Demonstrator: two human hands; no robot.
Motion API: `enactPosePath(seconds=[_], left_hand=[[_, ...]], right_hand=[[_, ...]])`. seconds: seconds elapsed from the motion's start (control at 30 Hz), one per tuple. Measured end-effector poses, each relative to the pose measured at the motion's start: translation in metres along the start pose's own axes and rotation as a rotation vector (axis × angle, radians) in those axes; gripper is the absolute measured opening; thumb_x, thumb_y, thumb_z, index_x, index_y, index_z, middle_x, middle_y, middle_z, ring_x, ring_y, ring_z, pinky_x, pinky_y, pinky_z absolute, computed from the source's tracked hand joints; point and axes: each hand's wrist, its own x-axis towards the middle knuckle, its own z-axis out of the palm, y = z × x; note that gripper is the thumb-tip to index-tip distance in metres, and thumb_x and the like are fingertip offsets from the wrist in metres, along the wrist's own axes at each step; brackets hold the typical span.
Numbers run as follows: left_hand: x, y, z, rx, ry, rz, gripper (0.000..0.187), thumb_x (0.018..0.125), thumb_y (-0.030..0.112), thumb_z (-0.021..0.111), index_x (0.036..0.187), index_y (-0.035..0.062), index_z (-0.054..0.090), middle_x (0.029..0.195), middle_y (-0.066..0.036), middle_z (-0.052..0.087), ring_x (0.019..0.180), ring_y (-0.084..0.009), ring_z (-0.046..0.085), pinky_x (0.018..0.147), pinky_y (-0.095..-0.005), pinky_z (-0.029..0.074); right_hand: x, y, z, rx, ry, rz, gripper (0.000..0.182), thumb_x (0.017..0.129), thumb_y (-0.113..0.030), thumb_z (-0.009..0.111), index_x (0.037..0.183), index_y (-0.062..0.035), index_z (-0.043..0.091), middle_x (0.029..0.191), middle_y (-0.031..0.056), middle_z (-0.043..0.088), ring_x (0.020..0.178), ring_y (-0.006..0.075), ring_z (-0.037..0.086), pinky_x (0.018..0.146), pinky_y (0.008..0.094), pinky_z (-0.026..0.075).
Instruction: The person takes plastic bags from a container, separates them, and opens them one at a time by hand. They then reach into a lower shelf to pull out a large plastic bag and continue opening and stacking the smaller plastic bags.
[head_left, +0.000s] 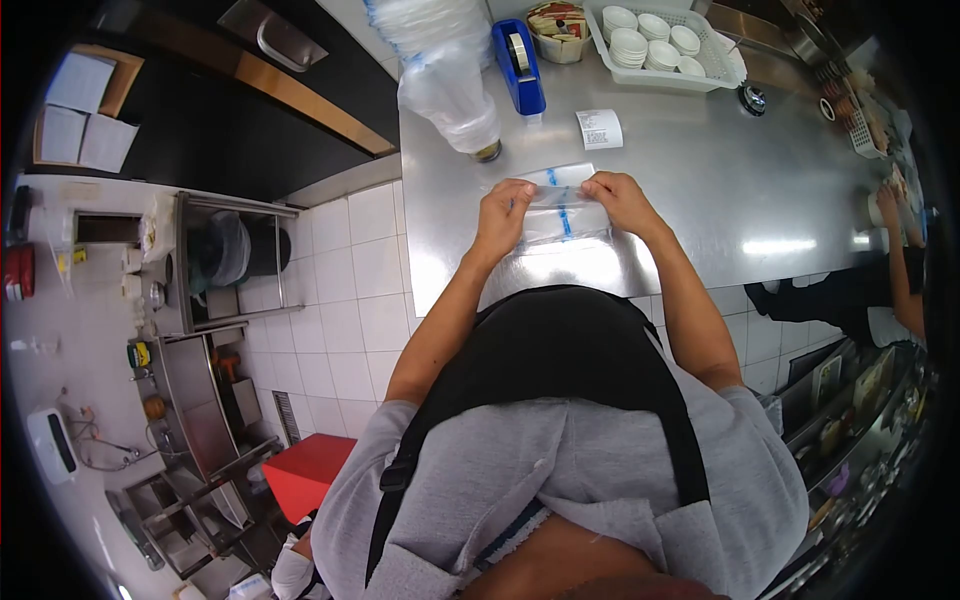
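A clear plastic bag (566, 218) with blue printed marks lies on the steel table (700, 200), close to its front edge. My left hand (506, 210) pinches its upper left part between thumb and fingers. At the upper right part, my right hand (622, 202) grips the plastic in the same way. Between the two hands the film looks stretched. Just beyond the bag lies a white printed slip (600, 129). A blue tape dispenser (518, 68) stands farther back, beside a stack of clear plastic bags or wrapping (445, 95).
White small bowls (629, 46) fill a pale basket (668, 78) at the back. A basket of packets (558, 32) and a call bell (752, 99) stand near it. A co-worker's arm (905, 270) reaches over the table's right end. A red box (305, 474) is behind, at lower left.
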Motion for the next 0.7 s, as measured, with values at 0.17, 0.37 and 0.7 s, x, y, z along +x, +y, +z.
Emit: enactPosePath(seconds=[0.17,0.37,0.7], left_hand=[[0.0,0.003,0.0,-0.009,0.056,0.03,0.014,0.094,0.011,0.072,0.098,-0.0025,0.075,0.1,-0.011,0.073,0.094,-0.0208,0.067,0.088,-0.0316,0.05],[0.0,0.002,-0.001,-0.009,0.151,-0.067,0.017,0.083,0.008,0.084,0.082,-0.0012,0.07,0.09,-0.01,0.072,0.084,-0.0164,0.065,0.081,-0.0309,0.051],[0.0,0.009,-0.006,0.007,-0.029,-0.124,0.022,0.086,0.012,0.082,0.076,-0.0009,0.068,0.086,-0.008,0.07,0.075,-0.0122,0.061,0.073,-0.0284,0.049]], right_hand=[[-0.002,-0.002,-0.003,-0.002,-0.031,0.019,0.027,0.099,-0.019,0.064,0.102,0.0047,0.074,0.095,0.0129,0.075,0.089,0.0196,0.068,0.084,0.0324,0.052],[-0.003,-0.006,-0.002,-0.006,-0.057,0.033,0.025,0.098,-0.021,0.067,0.104,0.0015,0.077,0.095,0.0116,0.076,0.089,0.0176,0.068,0.084,0.0319,0.053],[0.0,-0.022,0.008,-0.129,0.03,-0.14,0.024,0.094,-0.022,0.071,0.096,0.0011,0.077,0.093,0.0147,0.072,0.087,0.0281,0.068,0.081,0.0365,0.052]])
